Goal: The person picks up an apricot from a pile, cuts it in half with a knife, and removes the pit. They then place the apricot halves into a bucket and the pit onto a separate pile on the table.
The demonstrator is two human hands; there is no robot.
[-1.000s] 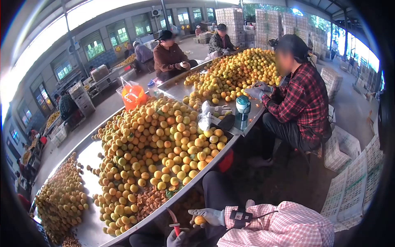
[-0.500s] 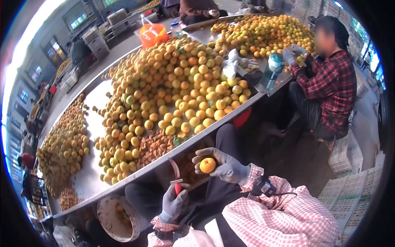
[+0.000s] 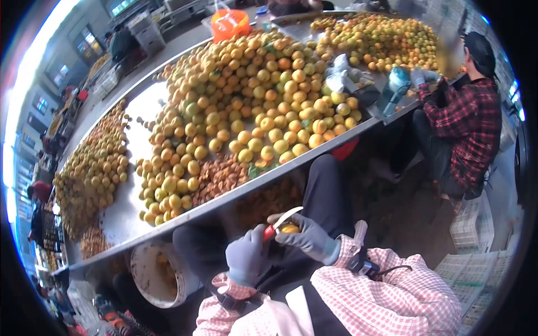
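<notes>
My left hand (image 3: pixel 245 259), in a grey glove, is closed around the red handle of a knife (image 3: pixel 288 215). Its pale curved blade slants up to the right, over the top of a round orange-yellow fruit (image 3: pixel 290 229). That fruit sits in the gloved fingers of my right hand (image 3: pixel 309 239), which cover much of it. Both hands meet above my lap, in front of the table edge. On the table, a large heap of similar fruit (image 3: pixel 224 106) lies beyond them, with a pile of brown scraps (image 3: pixel 223 178) at its near side.
A white bucket (image 3: pixel 134 280) with orange bits inside stands below the table edge (image 3: pixel 207 210) at left. To the right sits a person in a checked shirt (image 3: pixel 465 134), near a teal bottle (image 3: pixel 397 84). An orange basket (image 3: pixel 230 25) stands at the back; pale crates (image 3: pixel 471 274) are at lower right.
The left hand has brought the knife up and right, against the fruit. My right hand has turned and closed further over the fruit. The whole view has shifted slightly.
</notes>
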